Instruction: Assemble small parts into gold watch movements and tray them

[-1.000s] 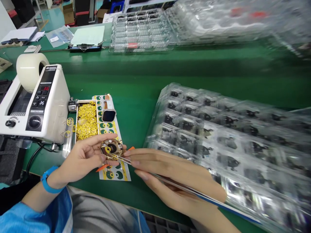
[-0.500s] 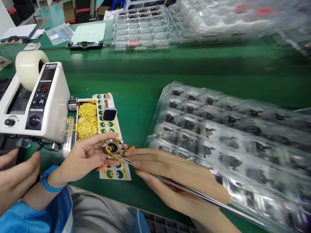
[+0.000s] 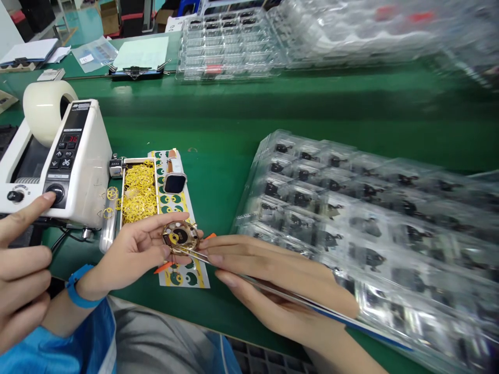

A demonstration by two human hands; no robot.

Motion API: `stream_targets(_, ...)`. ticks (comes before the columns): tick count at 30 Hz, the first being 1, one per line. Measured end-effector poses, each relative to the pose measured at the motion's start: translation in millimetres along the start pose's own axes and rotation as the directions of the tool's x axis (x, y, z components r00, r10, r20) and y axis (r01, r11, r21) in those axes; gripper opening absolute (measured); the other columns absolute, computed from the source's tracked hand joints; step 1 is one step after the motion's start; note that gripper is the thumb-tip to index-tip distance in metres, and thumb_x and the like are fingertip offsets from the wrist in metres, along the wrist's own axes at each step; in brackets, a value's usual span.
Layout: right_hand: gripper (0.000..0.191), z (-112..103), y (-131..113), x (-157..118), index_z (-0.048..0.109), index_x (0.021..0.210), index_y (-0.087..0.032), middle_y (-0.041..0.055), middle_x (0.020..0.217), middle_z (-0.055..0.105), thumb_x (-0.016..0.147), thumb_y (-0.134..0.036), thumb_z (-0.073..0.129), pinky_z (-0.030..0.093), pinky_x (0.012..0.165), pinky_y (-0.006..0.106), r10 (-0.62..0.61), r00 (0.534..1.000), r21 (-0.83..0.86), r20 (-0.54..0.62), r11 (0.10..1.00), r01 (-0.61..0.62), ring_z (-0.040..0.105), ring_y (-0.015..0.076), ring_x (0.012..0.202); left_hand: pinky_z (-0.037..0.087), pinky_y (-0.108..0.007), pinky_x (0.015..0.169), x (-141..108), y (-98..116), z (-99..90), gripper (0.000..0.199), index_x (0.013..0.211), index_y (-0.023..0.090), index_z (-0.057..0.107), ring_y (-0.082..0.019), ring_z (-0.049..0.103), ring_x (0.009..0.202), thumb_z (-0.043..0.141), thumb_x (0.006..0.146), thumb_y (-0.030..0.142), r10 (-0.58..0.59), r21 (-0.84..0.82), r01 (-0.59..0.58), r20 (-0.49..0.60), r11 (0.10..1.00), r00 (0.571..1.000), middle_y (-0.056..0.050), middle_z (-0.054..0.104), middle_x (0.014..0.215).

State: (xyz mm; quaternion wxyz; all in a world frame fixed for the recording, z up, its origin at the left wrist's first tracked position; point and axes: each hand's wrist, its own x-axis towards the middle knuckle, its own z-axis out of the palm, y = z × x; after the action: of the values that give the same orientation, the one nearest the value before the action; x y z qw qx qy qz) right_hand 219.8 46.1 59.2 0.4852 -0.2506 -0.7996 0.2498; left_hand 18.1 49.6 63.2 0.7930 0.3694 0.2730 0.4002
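My left hand (image 3: pixel 125 252), with a blue band at the wrist, holds a round brown-gold watch back (image 3: pixel 189 235) between thumb and fingers. A dark disc and a small yellow piece show inside it. My right hand (image 3: pixel 273 291) is closed on slim metal tweezers (image 3: pixel 200 256), whose tips reach the near edge of the watch back. Whether the tips grip anything is too small to tell. Orange strips (image 3: pixel 162 268) stick out on both sides below the part. Underneath lies a sheet of green-and-yellow stickers (image 3: pixel 203 279), with a square smartwatch (image 3: pixel 174 183) on its upper end.
At left stands a white tape dispenser (image 3: pixel 91 166); another person's hand (image 3: pixel 23 275) has a finger on its round black button (image 3: pixel 57 194). A box (image 3: pixel 157 176) of yellow rings adjoins it. Clear plastic trays (image 3: pixel 351 208) of dark parts cover the right; a clipboard (image 3: pixel 136 72) lies behind.
The other person's hand has moved up, its index finger now stretched out onto the dispenser's button. My two hands, the watch back and the tweezers have barely moved.
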Motion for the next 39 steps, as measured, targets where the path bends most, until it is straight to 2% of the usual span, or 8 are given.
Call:
stream_targets(7, 0.023, -4.3, -1.5, -8.9, 0.065, 0.108, -0.023, 0.0061, 0.091, 0.078, 0.087, -0.013, 0.064, 0.065, 0.078, 0.029, 0.085, 0.994, 0.011, -0.074, 0.996, -0.084, 0.075, 0.0207, 0.088, 0.06, -0.021, 0.083, -0.4, 0.3, -1.5, 0.034, 0.118, 0.027, 0.069, -0.016, 0.073, 0.098, 0.066, 0.088, 0.012, 0.013, -0.025, -0.013, 0.031, 1.0, 0.999, -0.005, 0.076, 0.106)
stream_targets(11, 0.013, -2.6, -2.3, -11.4, 0.065, 0.106, -0.021, 0.0071, 0.087, 0.078, 0.096, -0.021, 0.056, 0.065, 0.078, 0.028, 0.017, 0.999, -0.093, -0.05, 0.995, -0.022, 0.075, 0.0187, 0.086, 0.058, -0.021, 0.085, -2.2, 0.8, -1.5, 0.033, 0.119, 0.027, 0.069, -0.014, 0.071, 0.1, 0.064, 0.09, 0.013, -0.004, 0.0, 0.004, 0.042, 1.0, 0.999, -0.005, 0.075, 0.108)
stream_targets(16, 0.011, -6.9, -5.1, -5.3, 0.063, 0.099, -0.018, 0.0101, 0.088, 0.077, 0.097, -0.016, 0.053, 0.063, 0.073, 0.022, -0.025, 0.999, -0.188, 0.039, 0.982, 0.032, 0.075, 0.0159, 0.085, 0.058, -0.02, 0.087, -4.0, 1.4, -0.3, 0.036, 0.122, 0.029, 0.068, -0.011, 0.07, 0.096, 0.063, 0.091, 0.013, -0.012, 0.018, 0.011, 0.056, 1.0, 0.998, -0.003, 0.074, 0.11)
stream_targets(20, 0.011, -10.2, -4.9, -0.5, 0.064, 0.098, -0.018, 0.0092, 0.087, 0.078, 0.096, -0.015, 0.053, 0.063, 0.074, 0.023, -0.053, 0.998, -0.163, 0.045, 0.985, 0.059, 0.075, 0.0157, 0.083, 0.058, -0.019, 0.086, -5.1, 1.8, 0.1, 0.035, 0.12, 0.03, 0.07, -0.009, 0.071, 0.088, 0.064, 0.09, 0.013, -0.042, 0.015, 0.041, 0.046, 0.999, 0.998, -0.002, 0.075, 0.107)
stream_targets(29, 0.013, -8.1, -2.2, 1.2, 0.064, 0.093, -0.015, 0.009, 0.083, 0.077, 0.097, -0.013, 0.052, 0.061, 0.081, 0.02, -0.096, 0.995, -0.125, 0.018, 0.987, 0.097, 0.074, 0.0126, 0.085, 0.058, -0.016, 0.084, -4.1, 4.8, 0.8, 0.035, 0.119, 0.031, 0.07, -0.008, 0.072, 0.087, 0.064, 0.09, 0.013, -0.063, 0.007, 0.062, 0.065, 0.998, 0.996, 0.0, 0.077, 0.105)
stream_targets(39, 0.014, -4.0, 1.1, -0.6, 0.068, 0.091, -0.015, 0.0097, 0.085, 0.078, 0.095, -0.013, 0.055, 0.063, 0.081, 0.026, -0.084, 0.996, -0.013, -0.033, 0.996, 0.084, 0.075, 0.0165, 0.086, 0.058, -0.016, 0.083, -6.1, 4.6, 0.3, 0.036, 0.12, 0.029, 0.07, -0.008, 0.072, 0.087, 0.061, 0.091, 0.009, -0.077, -0.042, 0.081, 0.091, 0.996, 0.993, 0.001, 0.078, 0.1)
